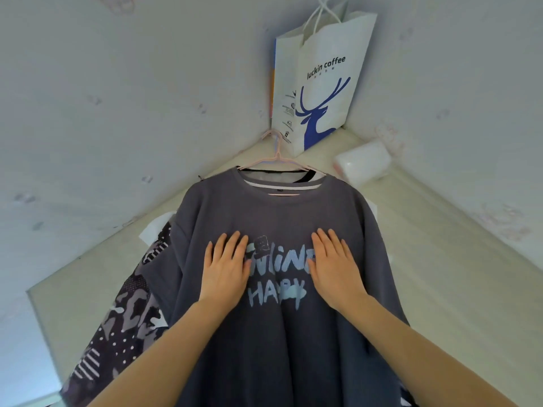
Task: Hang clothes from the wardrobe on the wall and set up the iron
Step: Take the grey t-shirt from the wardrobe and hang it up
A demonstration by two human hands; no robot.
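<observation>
A dark grey T-shirt (276,212) with pale blue lettering hangs on a pink hanger (277,158) in front of the wall corner. My left hand (226,268) lies flat on the shirt's chest, left of the print, fingers straight. My right hand (335,268) lies flat on the chest at the right of the print, fingers straight too. Behind the shirt at the left hangs a black, grey and white patterned garment (129,312). No iron is in view.
A white paper bag (323,80) with a blue deer print hangs by its handles in the corner above the hanger. A white roll of tissue (363,164) lies on the pale ledge (440,259) at the right. Pale papered walls (117,98) meet behind.
</observation>
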